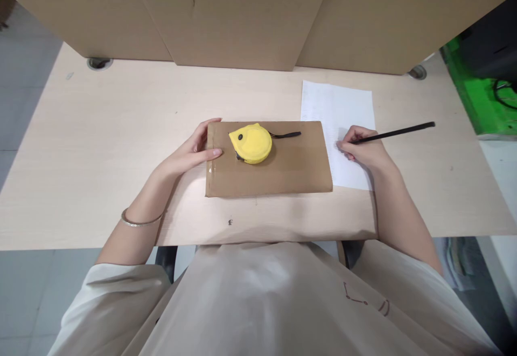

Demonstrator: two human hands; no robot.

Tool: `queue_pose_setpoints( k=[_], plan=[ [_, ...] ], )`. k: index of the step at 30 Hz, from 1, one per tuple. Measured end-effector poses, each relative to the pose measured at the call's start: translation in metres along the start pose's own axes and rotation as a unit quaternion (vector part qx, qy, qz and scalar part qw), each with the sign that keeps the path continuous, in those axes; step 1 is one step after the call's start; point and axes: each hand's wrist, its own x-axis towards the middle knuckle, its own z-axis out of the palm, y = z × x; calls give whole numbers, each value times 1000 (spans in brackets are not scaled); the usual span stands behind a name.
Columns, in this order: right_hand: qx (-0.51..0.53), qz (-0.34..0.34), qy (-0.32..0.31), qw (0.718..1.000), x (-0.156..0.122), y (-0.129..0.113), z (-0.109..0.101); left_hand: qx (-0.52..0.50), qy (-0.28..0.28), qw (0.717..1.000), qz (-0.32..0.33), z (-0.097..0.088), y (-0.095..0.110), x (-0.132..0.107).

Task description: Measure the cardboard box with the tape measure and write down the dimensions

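Observation:
A flat brown cardboard box (299,167) lies in front of me. My left hand (197,146) grips its left end, with the thumb on top and the fingers around the far corner. On the box rests a round yellow tape measure (256,145) with a pointed end, a black spot and a black strap. White paper (351,113) lies to the right, its left part covered by the box. My right hand (361,147) rests on the paper, its fingers closed around a long black pencil (398,132) that slants up to the right. The pencil's tip is hidden by the fingers.
Tall cardboard panels (234,22) stand along the back of the pale wooden table (100,146). Two round cable holes sit near the back corners. At the far right are a green surface (464,81) and a dark object with a cable.

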Motion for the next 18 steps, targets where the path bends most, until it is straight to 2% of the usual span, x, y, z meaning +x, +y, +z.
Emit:
queue_pose_setpoints(
  k=[9,18],
  plan=[
    [-15,-1,-5,1000,4,9,-3,0,2,1000,-5,2,2,0],
    [30,-52,-37,997,3,12,-8,-2,-2,1000,-5,0,2,-1]
  ],
)
